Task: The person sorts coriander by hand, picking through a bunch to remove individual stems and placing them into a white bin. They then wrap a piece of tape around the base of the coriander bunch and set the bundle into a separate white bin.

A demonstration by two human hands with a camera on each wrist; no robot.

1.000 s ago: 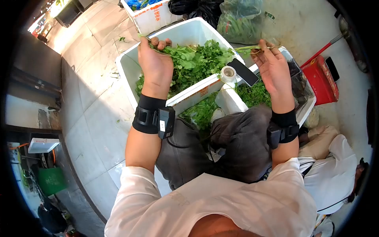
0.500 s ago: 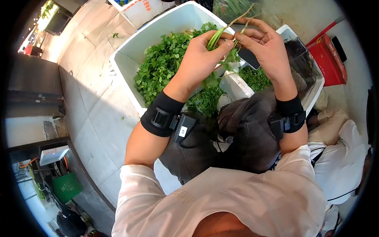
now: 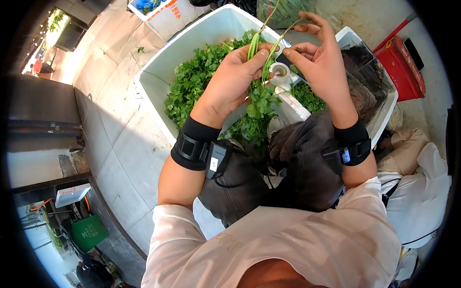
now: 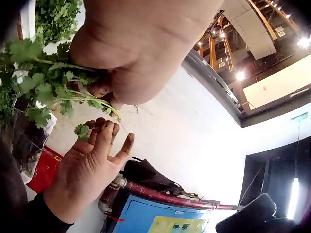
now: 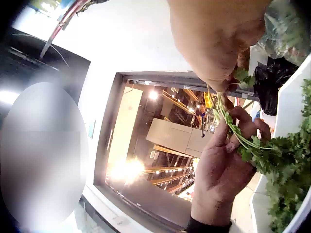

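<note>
Green stems [image 3: 269, 60] with pale root ends pointing up and leaves hanging below are pinched between thumb and fingers of my left hand [image 3: 233, 79]. In the right wrist view the left hand [image 5: 223, 162] grips the same stems [image 5: 238, 133]. My right hand [image 3: 324, 65] is just right of the root ends, some fingers raised, thumb and finger close together. A small leaf [image 4: 82, 132] shows at the fingers of the right hand [image 4: 90, 165] in the left wrist view, apparently held. Leafy greens [image 3: 197, 72] fill part of a white foam box [image 3: 153, 84] beneath.
More greens [image 3: 309, 96] lie near the knees, beside a white roll [image 3: 279, 72]. A second white box [image 3: 384, 115] with dark contents is at the right, by a red dustpan [image 3: 398, 72]. Another person [image 3: 415, 192] is close on the right. A plastic bag [image 3: 276, 14] stands beyond.
The hands have come together from wide apart above the box. The left hand moved right with the stems, now leaves down; the right fingers have since drawn slightly away from the stems.
</note>
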